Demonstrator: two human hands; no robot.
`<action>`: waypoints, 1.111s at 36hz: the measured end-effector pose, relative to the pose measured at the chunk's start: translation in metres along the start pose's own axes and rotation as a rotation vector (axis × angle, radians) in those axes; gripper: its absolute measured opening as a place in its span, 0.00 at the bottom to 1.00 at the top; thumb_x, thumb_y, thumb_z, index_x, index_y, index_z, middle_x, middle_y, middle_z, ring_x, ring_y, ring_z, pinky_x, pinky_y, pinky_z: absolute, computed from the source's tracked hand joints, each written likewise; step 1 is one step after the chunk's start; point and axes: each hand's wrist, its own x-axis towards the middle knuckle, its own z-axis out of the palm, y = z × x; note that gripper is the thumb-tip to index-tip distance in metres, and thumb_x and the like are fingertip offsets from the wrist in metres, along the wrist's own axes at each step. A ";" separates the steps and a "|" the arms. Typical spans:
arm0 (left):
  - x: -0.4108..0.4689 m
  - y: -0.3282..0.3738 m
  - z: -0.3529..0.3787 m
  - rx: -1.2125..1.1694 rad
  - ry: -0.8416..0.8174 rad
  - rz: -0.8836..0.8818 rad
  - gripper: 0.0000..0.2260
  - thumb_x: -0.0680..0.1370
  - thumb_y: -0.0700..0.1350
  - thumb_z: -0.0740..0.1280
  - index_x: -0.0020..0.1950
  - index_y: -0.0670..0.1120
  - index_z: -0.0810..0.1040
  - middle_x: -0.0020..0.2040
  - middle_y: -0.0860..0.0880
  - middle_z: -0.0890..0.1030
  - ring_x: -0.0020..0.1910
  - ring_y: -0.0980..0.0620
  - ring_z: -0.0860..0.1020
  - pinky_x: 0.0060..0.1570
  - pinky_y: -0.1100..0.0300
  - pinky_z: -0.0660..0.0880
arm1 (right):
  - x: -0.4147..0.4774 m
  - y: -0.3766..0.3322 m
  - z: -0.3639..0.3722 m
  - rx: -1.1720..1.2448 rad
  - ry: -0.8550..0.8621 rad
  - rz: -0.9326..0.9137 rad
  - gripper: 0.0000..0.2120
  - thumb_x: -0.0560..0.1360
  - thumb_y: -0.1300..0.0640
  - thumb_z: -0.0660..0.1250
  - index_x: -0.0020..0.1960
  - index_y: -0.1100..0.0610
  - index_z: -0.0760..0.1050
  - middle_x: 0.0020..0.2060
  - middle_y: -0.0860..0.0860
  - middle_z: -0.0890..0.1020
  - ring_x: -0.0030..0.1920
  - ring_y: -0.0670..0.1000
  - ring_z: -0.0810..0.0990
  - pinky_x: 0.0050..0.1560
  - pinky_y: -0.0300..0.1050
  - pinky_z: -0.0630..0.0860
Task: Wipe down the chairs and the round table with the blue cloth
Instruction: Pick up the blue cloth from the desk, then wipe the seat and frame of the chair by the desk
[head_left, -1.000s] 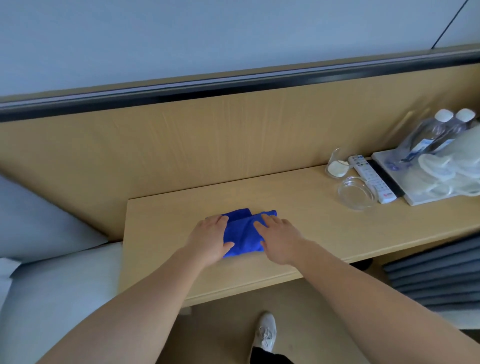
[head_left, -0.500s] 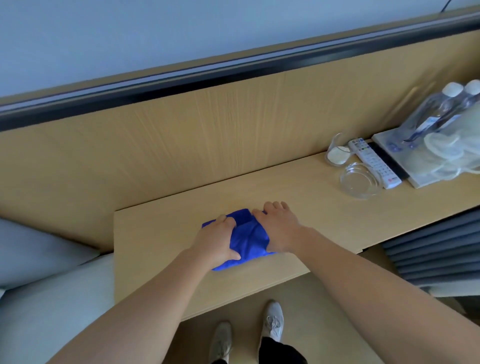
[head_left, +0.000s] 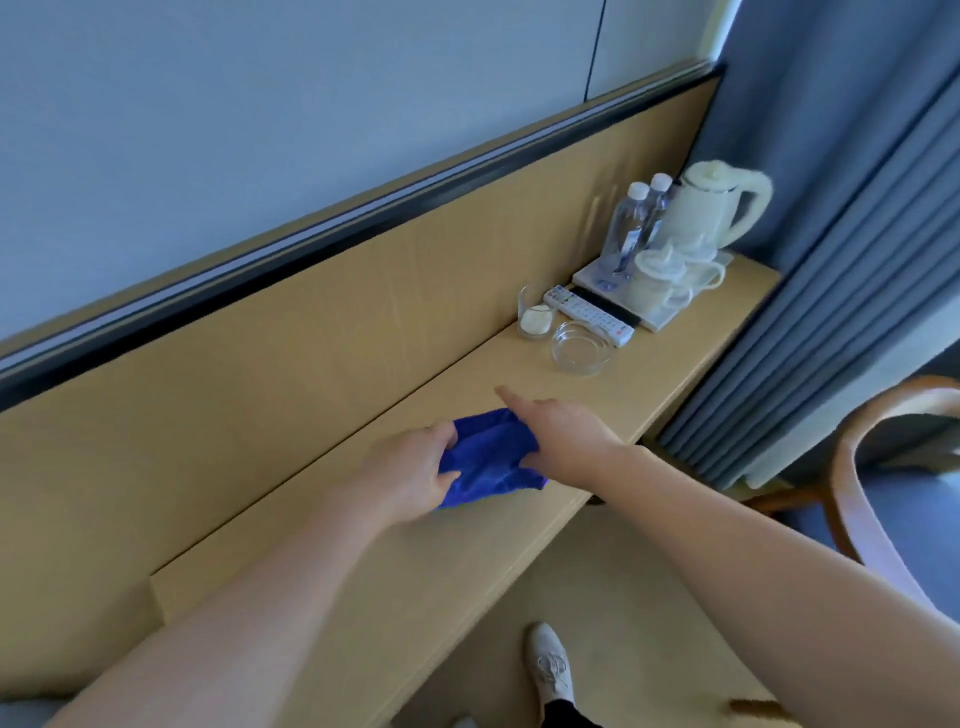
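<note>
The blue cloth (head_left: 493, 457) lies bunched on a long wooden shelf (head_left: 415, 561) against the wall. My left hand (head_left: 415, 470) grips its left side with thumb and fingers curled round the fabric. On the cloth's right side my right hand (head_left: 561, 428) holds it, with the index finger stretched out over the shelf and the other fingers tucked under the fabric. A wooden chair (head_left: 878, 467) with a curved backrest stands at the right edge. The round table is out of sight.
Further along the shelf stand a glass cup (head_left: 535, 312), a glass dish (head_left: 581, 347), a white remote (head_left: 589, 314) and a tray (head_left: 654, 312) with water bottles, cups and a white kettle (head_left: 711, 208). Blue curtains (head_left: 831, 260) hang at the right. My shoe (head_left: 550, 665) is on the floor below.
The view has swung right, bringing the chair and curtains in. Both hands have gone from pressing flat on the cloth to gathering and gripping it.
</note>
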 end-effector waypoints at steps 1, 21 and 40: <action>0.002 0.005 -0.011 0.000 0.006 0.028 0.07 0.77 0.48 0.63 0.52 0.51 0.66 0.39 0.54 0.73 0.38 0.50 0.73 0.37 0.56 0.68 | -0.006 0.002 -0.009 0.019 0.024 0.015 0.38 0.75 0.56 0.67 0.78 0.45 0.49 0.57 0.52 0.77 0.56 0.57 0.76 0.53 0.53 0.77; 0.040 0.209 -0.061 0.024 0.066 0.693 0.09 0.75 0.44 0.64 0.41 0.54 0.64 0.42 0.54 0.70 0.39 0.51 0.73 0.39 0.53 0.71 | -0.199 0.104 -0.066 -0.172 0.546 0.346 0.29 0.71 0.51 0.68 0.71 0.48 0.65 0.69 0.51 0.64 0.69 0.56 0.60 0.71 0.53 0.56; -0.006 0.469 0.079 0.059 -0.017 0.945 0.08 0.79 0.48 0.63 0.47 0.55 0.63 0.34 0.58 0.71 0.29 0.59 0.71 0.29 0.70 0.61 | -0.444 0.255 0.029 0.612 0.799 0.860 0.10 0.70 0.57 0.74 0.45 0.51 0.74 0.37 0.47 0.78 0.40 0.47 0.78 0.41 0.41 0.76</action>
